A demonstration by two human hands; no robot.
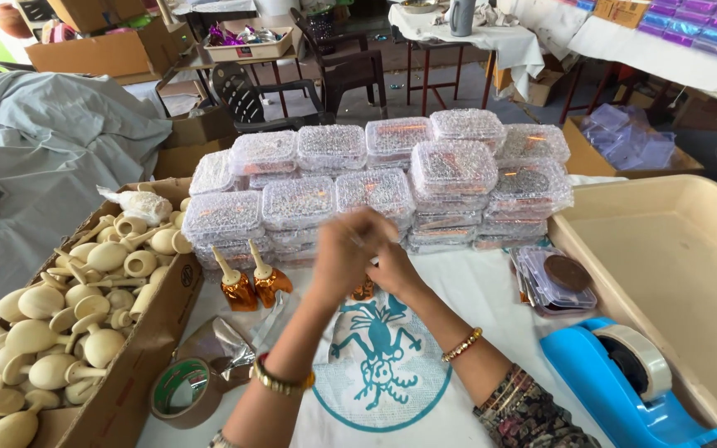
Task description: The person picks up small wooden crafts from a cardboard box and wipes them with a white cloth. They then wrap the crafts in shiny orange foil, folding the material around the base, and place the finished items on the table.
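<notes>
- While both hands meet over the white cloth (466, 290) in front of the stacked boxes, the left hand (348, 249) is blurred, its fingers curled inward above the right hand (392, 270).
- Between the two hands, low down, a small copper-foil piece (364, 289) peeks out; it sits just under the left palm and against the right fingers, which seem pinched on it. Whether the left fingers also clamp it cannot be told through the blur.
- Two copper-foil-wrapped rattles (252, 286) stand upright just to the left of the hands, their pale wooden handles pointing up, close together and apart from both hands.
- Left of them, an open cardboard box (155, 332) is heaped with plain wooden rattles (68, 332).
- Near the left forearm lie a roll of brown tape (184, 392) and a crumpled clear wrapper (230, 348).
- Behind the hands, clear plastic boxes (379, 187) with glittering contents are stacked in rows.
- To the right, a small pile of clear lids (553, 282) lies beside a beige plastic tub (665, 249), and a blue tape dispenser (624, 390) rests against the tub's near edge.
- Gold bangles circle both wrists.
</notes>
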